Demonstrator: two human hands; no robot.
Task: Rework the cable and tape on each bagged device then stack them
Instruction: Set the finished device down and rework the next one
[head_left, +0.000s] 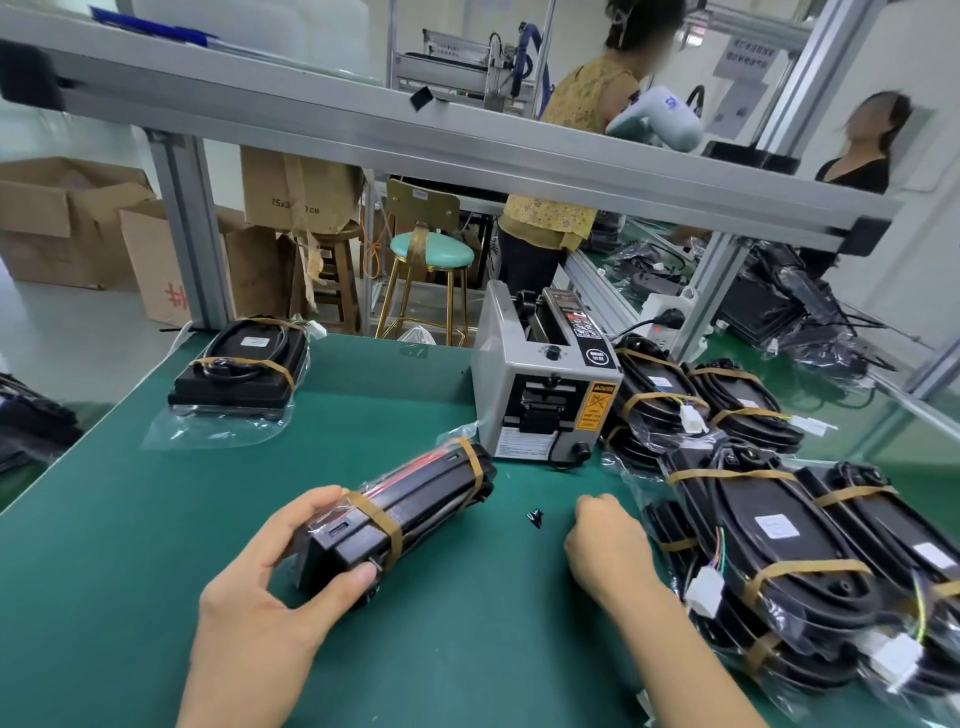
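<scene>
One bagged device sits in left hand's grip.

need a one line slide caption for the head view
Left hand grips a taped, bagged device on the green mat; right hand rests curled beside it.

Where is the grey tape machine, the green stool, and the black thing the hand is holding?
tape machine (545, 374): head view, on its grey top front.
green stool (432, 250): head view, on its round seat.
bagged device (415, 512): head view, on its black side; the left hand (270, 587) holds it.
</scene>
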